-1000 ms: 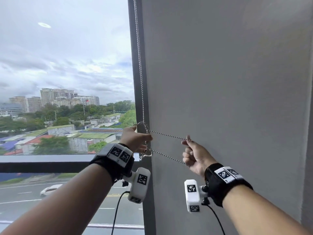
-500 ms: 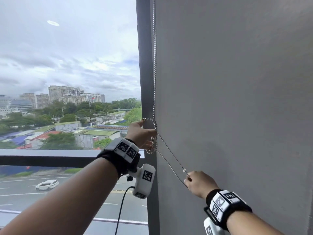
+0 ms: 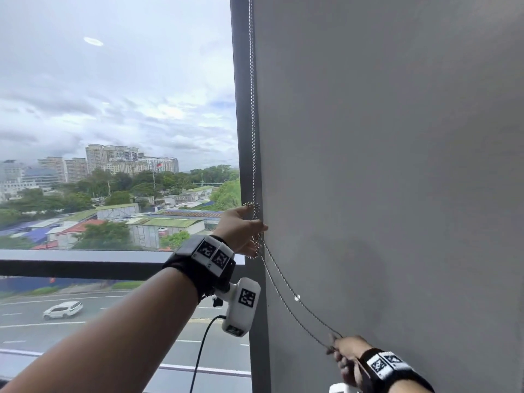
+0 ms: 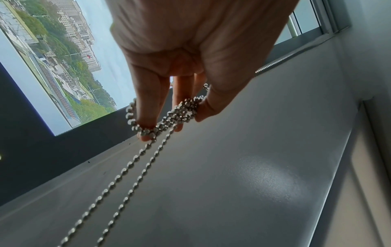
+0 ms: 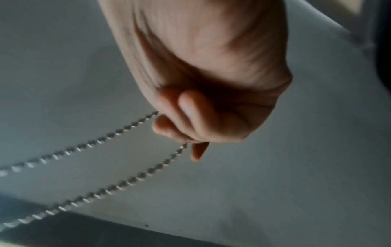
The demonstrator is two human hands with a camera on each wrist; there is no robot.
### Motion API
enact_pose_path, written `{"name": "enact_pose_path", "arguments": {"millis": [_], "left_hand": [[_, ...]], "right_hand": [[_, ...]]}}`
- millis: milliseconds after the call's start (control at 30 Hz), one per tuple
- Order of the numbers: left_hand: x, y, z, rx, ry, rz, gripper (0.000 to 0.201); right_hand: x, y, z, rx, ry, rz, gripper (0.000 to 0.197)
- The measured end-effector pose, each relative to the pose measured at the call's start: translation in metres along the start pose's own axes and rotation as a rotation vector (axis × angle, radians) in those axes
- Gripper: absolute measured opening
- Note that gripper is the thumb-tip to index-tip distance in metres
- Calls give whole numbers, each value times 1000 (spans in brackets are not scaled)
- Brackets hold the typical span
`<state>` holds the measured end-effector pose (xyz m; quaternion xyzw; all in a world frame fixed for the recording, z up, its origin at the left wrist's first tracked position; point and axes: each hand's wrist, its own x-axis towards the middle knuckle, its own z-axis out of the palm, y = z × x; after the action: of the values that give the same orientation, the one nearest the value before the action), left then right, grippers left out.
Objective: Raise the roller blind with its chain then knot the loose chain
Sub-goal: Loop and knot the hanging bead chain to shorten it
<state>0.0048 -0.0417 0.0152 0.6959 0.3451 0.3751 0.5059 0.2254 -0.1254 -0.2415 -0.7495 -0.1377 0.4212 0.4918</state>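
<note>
Beside the dark window frame [image 3: 243, 137], the left hand [image 3: 241, 231] grip pinches coiled turns of bead chain [image 3: 286, 282]. Two strands run taut down to the right hand [image 3: 347, 355], fingers [image 5: 190, 108] curled on them, against the grey wall [image 3: 397, 165].

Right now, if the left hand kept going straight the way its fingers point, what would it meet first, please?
Probably the grey wall. The left hand points right along the dark window frame, its fingers holding the looped silver bead chain, with the wall just beyond; depth is unclear.
</note>
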Motion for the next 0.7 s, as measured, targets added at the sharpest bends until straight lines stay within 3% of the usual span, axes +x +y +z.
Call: {"name": "enact_pose_path", "arguments": {"millis": [100, 200, 267, 333, 467, 567, 633, 700], "left_hand": [[-1, 0, -1, 18, -16, -4, 68], [-6, 4, -2, 37, -52, 12, 62], [-6, 6, -2, 58, -70, 26, 66], [-6, 7, 1, 63, -89, 25, 74], [-6, 3, 4, 57, -124, 32, 83], [-7, 3, 6, 35, -121, 43, 79], [-7, 3, 9, 41, -122, 47, 78], [-6, 3, 11, 46, -131, 57, 78]], "right_hand": [[23, 6, -2, 474, 41, 109, 34], [27, 18, -3, 533, 100, 112, 36], [13, 25, -1, 428, 88, 41, 29], [-6, 26, 1, 233, 90, -15, 5], [-11, 25, 13, -127, -23, -145, 31], [-30, -11, 21, -322, -99, -278, 24], [-57, -49, 25, -560, -54, -446, 4], [-81, -85, 31, -698, 50, -639, 18]]}}
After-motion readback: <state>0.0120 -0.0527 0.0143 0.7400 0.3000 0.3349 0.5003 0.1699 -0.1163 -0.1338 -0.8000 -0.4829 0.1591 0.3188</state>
